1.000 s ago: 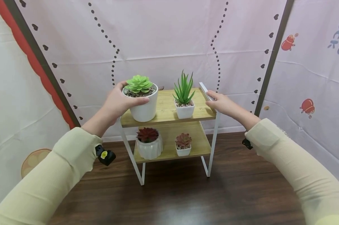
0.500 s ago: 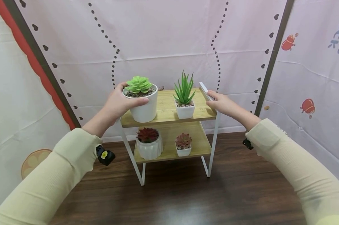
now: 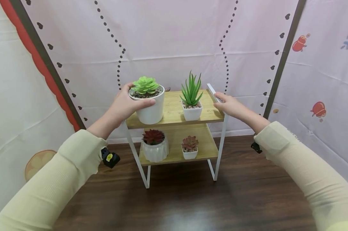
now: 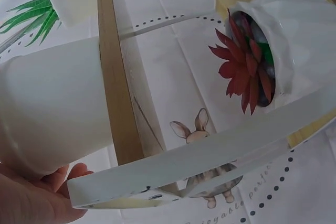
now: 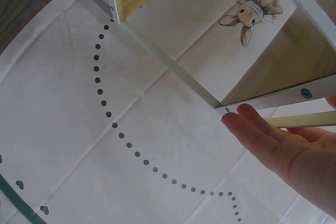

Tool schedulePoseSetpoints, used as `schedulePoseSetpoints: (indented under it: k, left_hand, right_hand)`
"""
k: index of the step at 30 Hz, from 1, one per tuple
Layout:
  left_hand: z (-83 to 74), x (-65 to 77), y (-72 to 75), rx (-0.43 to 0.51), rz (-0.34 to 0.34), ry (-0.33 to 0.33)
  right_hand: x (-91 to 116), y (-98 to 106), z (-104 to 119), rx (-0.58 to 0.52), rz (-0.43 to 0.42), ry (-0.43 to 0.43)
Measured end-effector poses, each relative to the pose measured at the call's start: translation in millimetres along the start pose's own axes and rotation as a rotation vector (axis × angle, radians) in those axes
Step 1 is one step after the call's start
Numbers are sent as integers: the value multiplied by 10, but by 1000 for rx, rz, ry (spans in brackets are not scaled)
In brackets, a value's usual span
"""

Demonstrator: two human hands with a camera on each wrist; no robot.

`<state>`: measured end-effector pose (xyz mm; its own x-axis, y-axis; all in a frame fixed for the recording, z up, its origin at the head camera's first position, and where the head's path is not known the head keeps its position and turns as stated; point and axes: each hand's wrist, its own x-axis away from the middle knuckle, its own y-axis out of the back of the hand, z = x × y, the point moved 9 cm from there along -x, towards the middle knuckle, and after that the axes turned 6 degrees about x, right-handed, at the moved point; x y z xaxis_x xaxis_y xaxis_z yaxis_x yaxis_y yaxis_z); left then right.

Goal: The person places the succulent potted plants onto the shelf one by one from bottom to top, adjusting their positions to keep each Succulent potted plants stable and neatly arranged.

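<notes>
At the left end of a two-tier plant stand (image 3: 174,109), my left hand (image 3: 122,104) holds a round white pot with a green succulent (image 3: 151,110), thumb across its front and fingers round the far side. The pot is on the upper wooden shelf. My right hand (image 3: 231,106) grips the white metal side rail (image 3: 211,89) at the other end; in the right wrist view its fingers (image 5: 262,137) lie along the frame's underside. Between the hands stands a small square white pot with a spiky green aloe (image 3: 192,113).
On the lower shelf (image 3: 174,154) are a ribbed white pot with a dark red succulent (image 3: 155,150) and a small white pot with a pinkish succulent (image 3: 190,154). A printed cloth backdrop (image 3: 174,32) hangs close behind; dark wood floor (image 3: 179,199) lies below.
The head view has shifted slightly, so everything sits a little farther right. Both hands keep their holds, and the pots stay in place on the shelves.
</notes>
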<state>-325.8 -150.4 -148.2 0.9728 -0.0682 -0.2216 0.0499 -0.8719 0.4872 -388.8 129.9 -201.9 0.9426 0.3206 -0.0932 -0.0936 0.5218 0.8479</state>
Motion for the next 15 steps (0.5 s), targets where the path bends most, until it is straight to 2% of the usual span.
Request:
schedulePoseSetpoints:
  k: [7, 15]
  left_hand:
    - [-33, -22, 28, 33, 0, -59]
    - [71, 49, 157, 63, -1, -41]
  right_hand:
    - [-11, 43, -31, 17, 0, -8]
    - [16, 39, -50, -7, 3, 9]
